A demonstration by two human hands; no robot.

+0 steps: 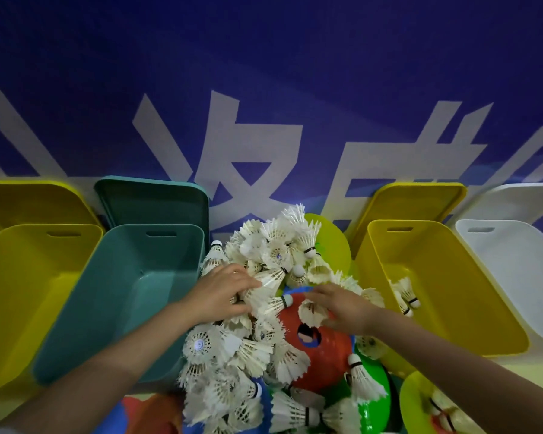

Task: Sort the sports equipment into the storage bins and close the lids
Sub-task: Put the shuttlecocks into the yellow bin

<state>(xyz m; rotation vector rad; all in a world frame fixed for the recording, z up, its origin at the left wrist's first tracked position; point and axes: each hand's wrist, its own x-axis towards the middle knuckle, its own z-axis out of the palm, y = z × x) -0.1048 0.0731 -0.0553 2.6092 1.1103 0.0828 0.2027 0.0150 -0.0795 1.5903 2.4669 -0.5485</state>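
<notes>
Left hand (224, 289): fingers closed around a clutch of white shuttlecocks at the pile's 10 o'clock edge, feather skirts poking out toward 3 o'clock. Right hand (336, 308): fingers curled loosely over one shuttlecock (309, 313) lying on the red disc cone (320, 355); thumb side hidden, so a real grip can't be confirmed, looks like a partial pinch.

Shuttlecock pile (264, 324) sits dead centre on the floor, between the bins. Teal bin (123, 292) at 9 o'clock, just beside the pile, looks empty. Yellow bin (436, 292) at 3 o'clock already holds a few shuttlecocks near its left wall. Another yellow bin (22, 292) far left, white bin (514, 270) far right. All lids off, leaning behind the bins at 12 o'clock.

Handling, as a judgement: shuttlecocks are near weightless, feathers brittle and easily crushed, skirts snag on each other. Best held by the cork end or loosely around the skirt, no squeezing. Cones are stiff plastic, stackable, easy by the rim or centre hole.

Hard to make out: cones mostly buried under the shuttlecocks, count unknown. Green (373, 402) and blue ones show only as edges. Bottom edge cuts off more gear at 6 o'clock. White bin's contents out of frame.
</notes>
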